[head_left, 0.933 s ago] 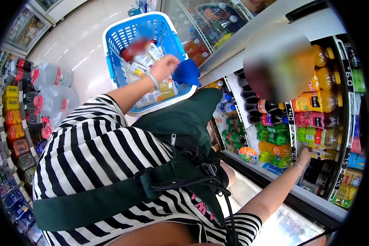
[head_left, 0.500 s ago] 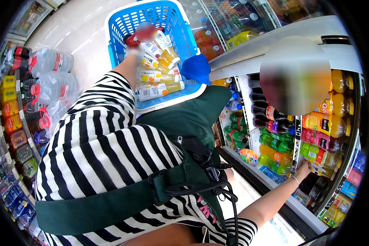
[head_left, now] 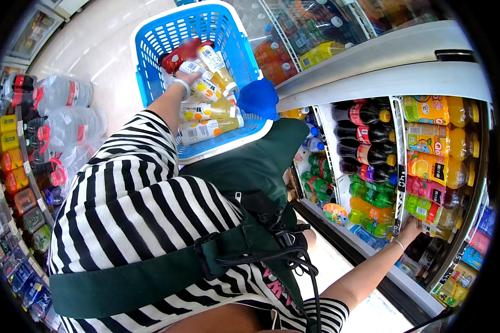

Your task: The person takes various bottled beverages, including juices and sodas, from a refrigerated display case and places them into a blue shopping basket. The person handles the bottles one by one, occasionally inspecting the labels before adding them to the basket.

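Observation:
My left hand (head_left: 190, 77) reaches into a blue plastic basket (head_left: 143, 83), its fingers closed on a white-labelled juice bottle (head_left: 195, 68). Several more pale yellow juice bottles (head_left: 201, 132) lie on their sides in the basket, beside a red package (head_left: 172, 61). At the right, my right hand (head_left: 410, 230) is inside an open drinks cooler. It is closed on the near end of a pale yellow bottle with a white label (head_left: 434, 230), which lies in line with the others on the shelf; the fingertips are partly hidden.
A blue cloth-like piece (head_left: 259, 99) hangs over the basket's rim. Cola bottles (head_left: 366, 114) and orange drink bottles (head_left: 428, 139) fill the cooler, whose white frame (head_left: 383, 77) borders them. Large clear water jugs (head_left: 66, 125) stand on the floor at left, beside shelves of packaged drinks (head_left: 16, 161).
My left hand has moved slightly down and right over the bottles in the basket. The basket has shifted a little left in view. My right hand stays at the same bottle.

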